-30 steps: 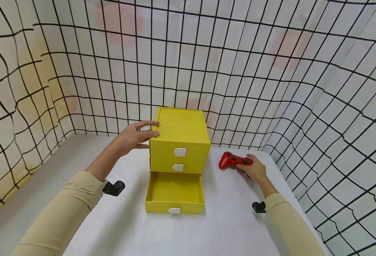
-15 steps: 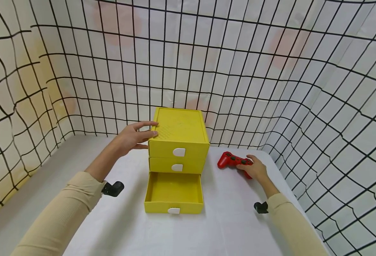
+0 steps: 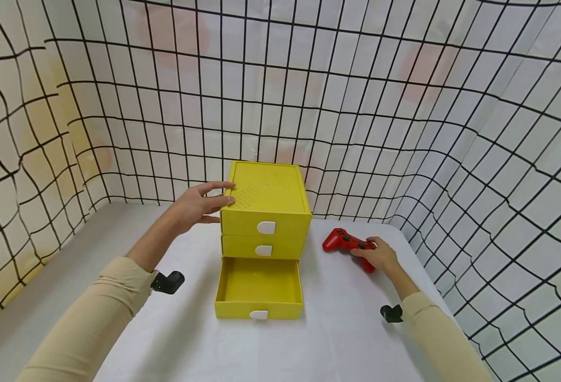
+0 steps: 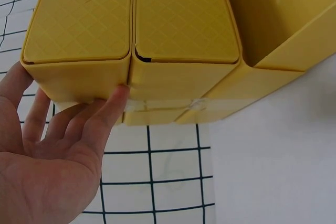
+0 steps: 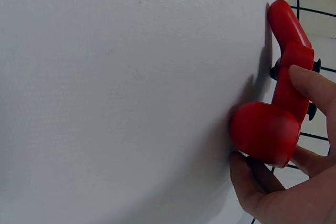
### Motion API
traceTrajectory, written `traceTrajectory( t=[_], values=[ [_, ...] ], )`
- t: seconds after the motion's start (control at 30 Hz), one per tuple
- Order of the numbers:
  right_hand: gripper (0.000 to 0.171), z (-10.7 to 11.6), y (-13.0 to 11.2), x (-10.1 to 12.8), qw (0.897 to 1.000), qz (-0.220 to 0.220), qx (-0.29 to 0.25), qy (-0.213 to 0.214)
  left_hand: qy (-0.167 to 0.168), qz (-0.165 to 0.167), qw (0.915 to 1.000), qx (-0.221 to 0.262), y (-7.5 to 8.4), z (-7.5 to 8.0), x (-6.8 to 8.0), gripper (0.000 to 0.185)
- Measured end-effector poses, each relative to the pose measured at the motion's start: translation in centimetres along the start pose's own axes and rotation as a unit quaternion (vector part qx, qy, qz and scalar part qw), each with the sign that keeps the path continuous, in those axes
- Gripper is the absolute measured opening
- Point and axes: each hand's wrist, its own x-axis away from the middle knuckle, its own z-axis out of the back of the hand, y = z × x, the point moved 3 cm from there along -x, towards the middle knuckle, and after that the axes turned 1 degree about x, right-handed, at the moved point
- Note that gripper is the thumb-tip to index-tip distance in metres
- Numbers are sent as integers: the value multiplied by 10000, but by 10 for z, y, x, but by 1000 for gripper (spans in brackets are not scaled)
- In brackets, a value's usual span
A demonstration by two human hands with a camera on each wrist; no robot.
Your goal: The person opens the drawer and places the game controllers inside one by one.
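Observation:
A yellow three-drawer box [image 3: 266, 207] stands mid-table. Its bottom drawer [image 3: 259, 286] is pulled out and shows nothing inside. My left hand [image 3: 196, 206] rests flat against the box's upper left side with straight fingers; in the left wrist view the fingers [image 4: 68, 124] touch the yellow box wall [image 4: 131, 77]. A red game controller [image 3: 344, 243] lies on the table to the right of the box. My right hand [image 3: 379, 255] grips its near handle; in the right wrist view the thumb and fingers [image 5: 310, 90] curl round the red controller [image 5: 275, 116].
The white table [image 3: 337, 329] is enclosed by white walls with a black grid [image 3: 404, 116] at the back and both sides. A grey strip [image 3: 46, 286] runs along the table's left side.
The right hand has slid the red controller slightly nearer and to the left on the table. The left hand and the yellow box stay where they were.

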Motion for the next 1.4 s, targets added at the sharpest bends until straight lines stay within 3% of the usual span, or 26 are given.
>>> traceTrajectory(
  t=[0.37, 0.8, 1.0, 1.4],
  values=[
    [78, -1, -1, 4, 9996, -251, 87, 51, 17, 17, 10000, 16, -2, 1, -2, 54],
    [77, -8, 6, 15, 9975, -300, -257, 578, -7, 16, 10000, 90, -3, 1, -1, 57],
    [75, -3, 4, 23, 9963, -224, -162, 808, 14, 17, 10000, 83, -3, 1, -1, 57],
    [78, 22, -26, 50, 9990, 122, 68, 426, 4, 16, 10000, 70, -1, 2, -1, 56]
  ],
)
